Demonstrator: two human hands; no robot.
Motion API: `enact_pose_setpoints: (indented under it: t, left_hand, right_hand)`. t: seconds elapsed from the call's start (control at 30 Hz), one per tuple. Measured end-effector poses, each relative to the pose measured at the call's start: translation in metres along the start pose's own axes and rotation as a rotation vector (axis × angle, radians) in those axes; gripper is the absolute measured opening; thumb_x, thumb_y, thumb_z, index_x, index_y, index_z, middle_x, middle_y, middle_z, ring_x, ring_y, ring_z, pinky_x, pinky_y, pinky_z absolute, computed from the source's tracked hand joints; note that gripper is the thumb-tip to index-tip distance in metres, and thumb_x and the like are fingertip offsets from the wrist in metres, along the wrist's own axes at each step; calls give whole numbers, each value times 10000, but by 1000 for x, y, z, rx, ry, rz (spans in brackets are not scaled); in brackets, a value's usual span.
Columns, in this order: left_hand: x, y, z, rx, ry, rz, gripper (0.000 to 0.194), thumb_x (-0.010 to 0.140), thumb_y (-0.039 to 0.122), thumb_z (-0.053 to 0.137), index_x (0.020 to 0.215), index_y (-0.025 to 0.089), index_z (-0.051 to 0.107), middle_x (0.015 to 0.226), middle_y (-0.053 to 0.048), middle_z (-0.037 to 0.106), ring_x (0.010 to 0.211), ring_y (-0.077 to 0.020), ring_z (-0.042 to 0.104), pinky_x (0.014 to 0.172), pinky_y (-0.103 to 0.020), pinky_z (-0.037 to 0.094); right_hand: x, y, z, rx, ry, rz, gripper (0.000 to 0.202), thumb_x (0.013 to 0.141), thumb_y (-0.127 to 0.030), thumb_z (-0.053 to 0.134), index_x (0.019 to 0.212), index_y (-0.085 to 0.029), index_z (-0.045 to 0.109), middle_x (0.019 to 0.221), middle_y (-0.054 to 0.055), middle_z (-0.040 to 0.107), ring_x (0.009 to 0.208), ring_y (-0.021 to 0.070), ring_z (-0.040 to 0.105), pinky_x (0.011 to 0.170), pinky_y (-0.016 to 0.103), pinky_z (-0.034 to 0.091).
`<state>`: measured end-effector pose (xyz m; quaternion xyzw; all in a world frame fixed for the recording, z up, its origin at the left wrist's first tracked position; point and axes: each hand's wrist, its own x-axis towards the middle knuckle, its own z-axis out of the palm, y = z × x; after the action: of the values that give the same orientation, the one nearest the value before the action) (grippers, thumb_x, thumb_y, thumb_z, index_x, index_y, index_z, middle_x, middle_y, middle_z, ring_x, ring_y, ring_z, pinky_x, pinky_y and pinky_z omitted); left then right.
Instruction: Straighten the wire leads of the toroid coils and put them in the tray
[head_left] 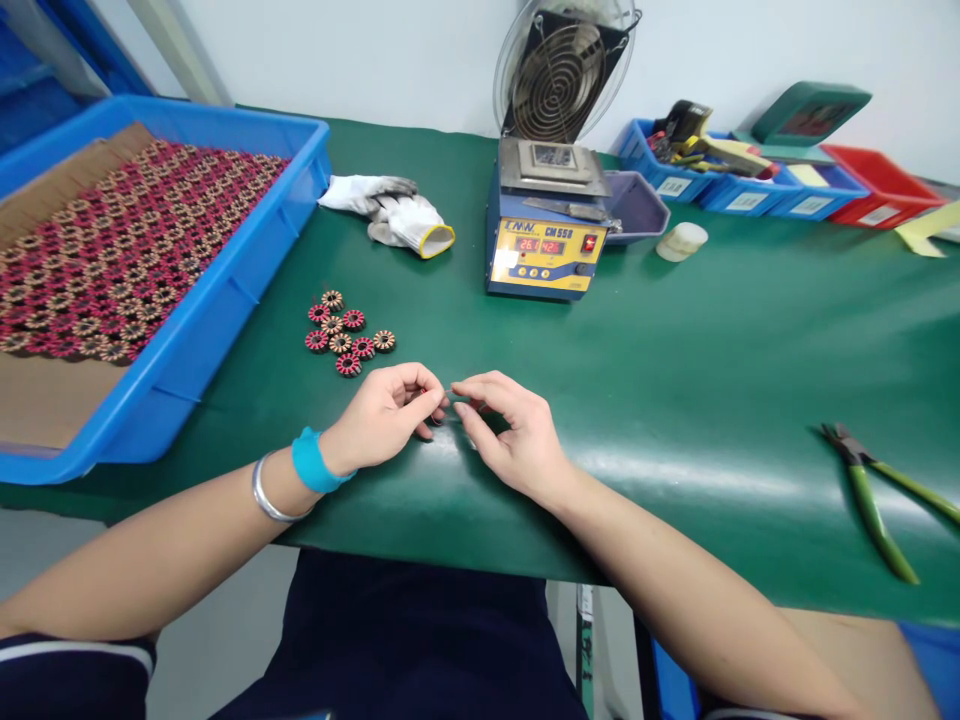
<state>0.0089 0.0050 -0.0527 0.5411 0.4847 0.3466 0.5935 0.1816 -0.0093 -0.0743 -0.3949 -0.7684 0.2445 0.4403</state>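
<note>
My left hand [390,410] is closed in a pinch around a small wire-wound ring core, mostly hidden by the fingers; a bit of red wire [424,391] shows at the fingertips. Close by on the right, my right hand [514,430] is curled, its thumb and index fingertips slightly apart, almost touching the left fingertips. A thin wire end [448,391] appears in the narrow space between the hands. Beyond my left hand lies a loose group of several wound ring cores [340,342], some with red winding and some copper-coloured.
A blue tray [225,315] on the left holds many ring cores. White gloves [405,222], a yellow-fronted CM 558 heating unit [544,250] with a fan [559,85], a white round container [681,242] and tool bins [750,192] stand behind. Green-handled cutters [870,500] lie right.
</note>
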Motion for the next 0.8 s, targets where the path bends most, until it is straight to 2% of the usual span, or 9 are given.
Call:
enact_pose_setpoints:
  t: [0.23, 0.47, 0.67, 0.8]
  left_hand:
    - [0, 0, -2, 28, -44, -10, 216, 759, 322, 660, 716, 135, 560, 660, -11, 591, 645, -118, 596, 502, -192, 540]
    - [0, 1, -3, 8, -71, -28, 217, 756, 316, 669, 714, 126, 573, 655, -9, 600, 576, -99, 584, 483, -196, 543]
    - [0, 5, -4, -95, -147, -165, 206, 703, 279, 720, 680, 117, 596, 611, -8, 614, 548, -92, 588, 488, -193, 544]
    - [1, 5, -6, -164, -210, -246, 221, 685, 279, 742, 656, 114, 598, 617, -16, 616, 547, -97, 596, 480, -194, 537]
  right_hand:
    - [1, -1, -2, -18, -18, -51, 188, 912, -155, 532, 991, -179, 701, 951, 73, 700, 858, 142, 675, 778, 270, 559]
    - [0, 1, -2, -41, -25, -43, 112, 891, -172, 571, 926, -162, 678, 844, 54, 693, 721, 121, 652, 662, 238, 548]
    - [4, 6, -10, -225, -76, -269, 224, 926, -115, 459, 990, -169, 666, 936, 86, 692, 830, 160, 635, 728, 289, 532]
    - [7, 8, -17, -358, -177, -358, 246, 949, -148, 437, 951, -187, 680, 929, 77, 697, 782, 167, 604, 671, 307, 475]
